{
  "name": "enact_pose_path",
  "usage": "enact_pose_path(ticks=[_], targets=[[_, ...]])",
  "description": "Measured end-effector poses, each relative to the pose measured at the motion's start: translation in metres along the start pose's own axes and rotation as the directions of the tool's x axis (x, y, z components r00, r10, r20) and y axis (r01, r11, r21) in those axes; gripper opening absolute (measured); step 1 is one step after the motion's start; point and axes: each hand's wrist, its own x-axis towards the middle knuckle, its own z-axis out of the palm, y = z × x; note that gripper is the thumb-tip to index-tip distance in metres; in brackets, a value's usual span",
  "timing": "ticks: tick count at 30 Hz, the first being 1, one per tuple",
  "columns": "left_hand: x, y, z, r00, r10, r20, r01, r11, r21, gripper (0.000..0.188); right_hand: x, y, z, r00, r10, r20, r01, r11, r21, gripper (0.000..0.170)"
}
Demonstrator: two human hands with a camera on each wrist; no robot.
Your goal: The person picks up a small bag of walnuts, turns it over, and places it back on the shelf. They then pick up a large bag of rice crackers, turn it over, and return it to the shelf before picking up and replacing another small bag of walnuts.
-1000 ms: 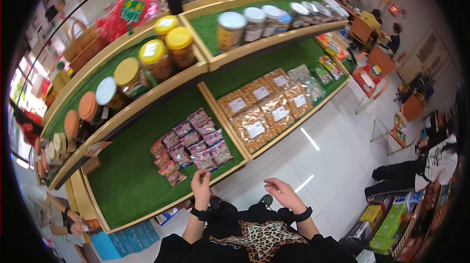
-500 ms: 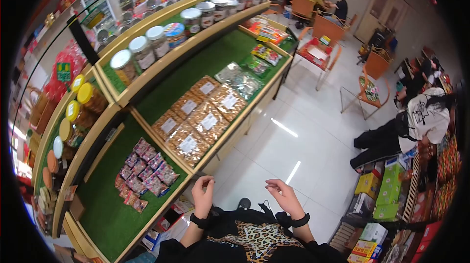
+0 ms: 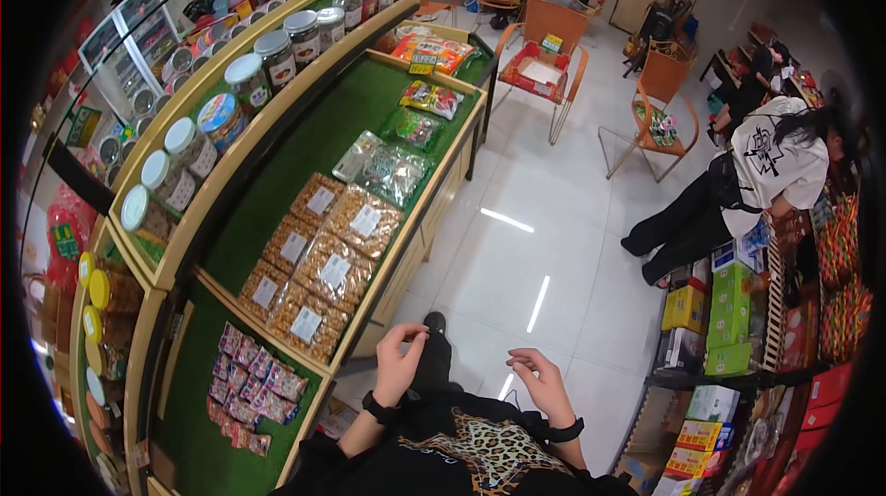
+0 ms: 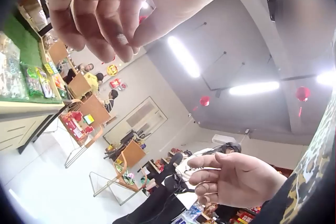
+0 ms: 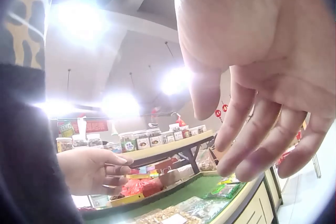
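Note:
Both hands hang in the air in front of the body, apart and holding nothing. The left hand [image 3: 397, 365] is beside the edge of the green-lined shelf [image 3: 268, 168], its fingers loosely bent; in the left wrist view the left hand [image 4: 123, 8] fills the top. To its right the right hand [image 3: 543, 383] has relaxed fingers, and in the right wrist view the right hand [image 5: 262, 66] is large and close. Nearest the left hand lie clear bags of brown snacks [image 3: 334, 270] with white labels and small pink packets [image 3: 249, 385].
Lidded jars [image 3: 247, 81] line the upper shelf. Pale tiled floor [image 3: 498, 261] runs between the display and stacked boxes [image 3: 729, 321] at the right, where a person in a white top [image 3: 775, 159] bends over. Orange chairs [image 3: 660, 99] stand ahead, with seated people beyond.
The view has swung to the right and moved along the display; the shelves have shifted left, and the chairs and bending person appear nearer. Both hands stay raised and empty.

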Motion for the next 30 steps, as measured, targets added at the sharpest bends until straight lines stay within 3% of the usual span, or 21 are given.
enact_pose_path(ticks=[9, 13, 18, 23, 30], targets=[[0.146, 0.026, 0.002, 0.978, 0.153, 0.144, -0.169, 0.980, 0.102, 0.012, 0.132, -0.054, -0.010, 0.978, -0.183, -0.102, 0.176, 0.982, -0.068, 0.024], [0.203, 0.031, -0.001, 0.968, 0.189, 0.165, -0.211, 0.969, 0.128, 0.012, 0.183, -0.069, -0.017, 0.972, -0.193, -0.137, 0.183, 0.980, -0.083, 0.025], [0.246, 0.026, 0.003, 0.966, 0.133, 0.222, -0.167, 0.976, 0.142, 0.013, 0.224, -0.075, -0.017, 0.973, -0.140, -0.183, 0.129, 0.989, -0.073, 0.024], [0.274, 0.022, 0.014, 0.962, 0.068, 0.263, -0.126, 0.970, 0.209, 0.015, 0.262, -0.060, -0.023, 0.987, -0.081, -0.136, 0.079, 0.997, -0.026, 0.024], [0.331, 0.016, 0.063, 0.976, 0.038, 0.216, -0.086, 0.973, 0.215, 0.015, 0.345, -0.065, -0.070, 0.991, -0.093, -0.099, 0.092, 0.996, -0.017, 0.026]])
